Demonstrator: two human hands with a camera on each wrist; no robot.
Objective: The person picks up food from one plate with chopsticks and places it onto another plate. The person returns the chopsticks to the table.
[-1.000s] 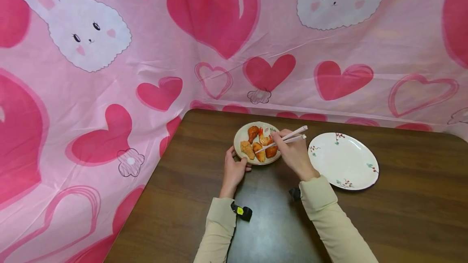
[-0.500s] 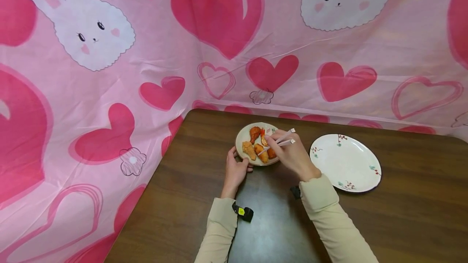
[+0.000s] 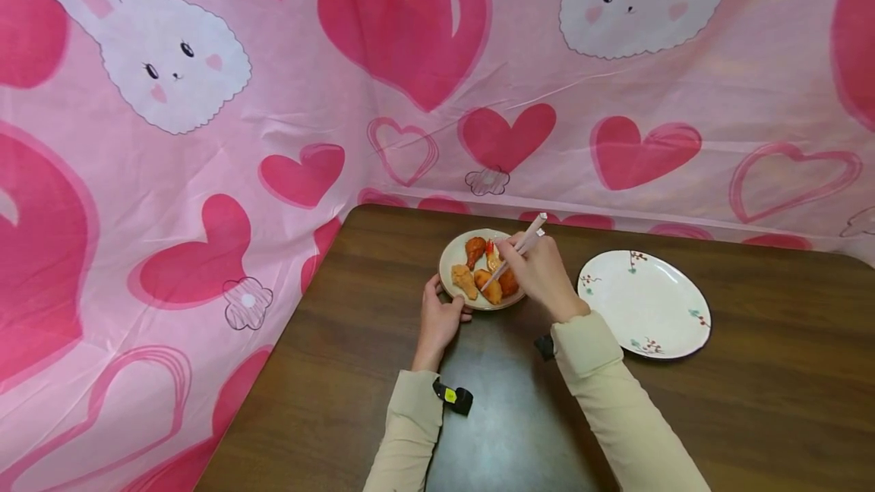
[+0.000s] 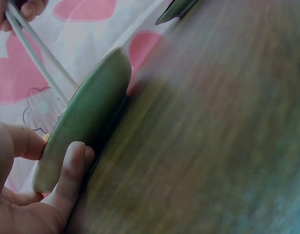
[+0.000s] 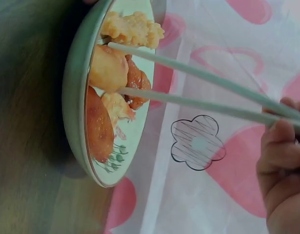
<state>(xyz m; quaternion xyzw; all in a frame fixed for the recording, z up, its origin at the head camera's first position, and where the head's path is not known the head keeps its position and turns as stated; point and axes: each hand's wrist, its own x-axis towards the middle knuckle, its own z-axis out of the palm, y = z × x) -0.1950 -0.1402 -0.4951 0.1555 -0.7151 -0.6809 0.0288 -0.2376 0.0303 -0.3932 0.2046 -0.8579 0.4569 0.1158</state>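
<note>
My left hand [image 3: 440, 317] grips the near-left edge of a small round plate [image 3: 450, 250], fingers at its rim and side in the left wrist view. My right hand [image 3: 542, 272] holds a pair of pale chopsticks [image 3: 528, 240] over the plate. In the right wrist view the chopsticks' tips stand apart at opposite sides of a golden fried piece [image 5: 108, 68]. Around that piece lie a drumstick [image 3: 475, 250], a crumbly fried piece [image 3: 464, 280], a shrimp [image 5: 116, 108] and a reddish-brown piece [image 5: 99, 130]. The right hand partly covers the plate's right side in the head view.
A larger white oval plate [image 3: 642, 302] with berry-sprig decoration rests on the brown wooden table [image 3: 766, 370], right of the small plate. A pink curtain [image 3: 383, 59] with hearts and rabbits hangs along the table's back and left edges.
The right hand has shifted slightly up and left, and the chopsticks have swung steeper, their rear ends higher. Their tips stay at the golden piece. The left hand keeps its grip on the plate.
</note>
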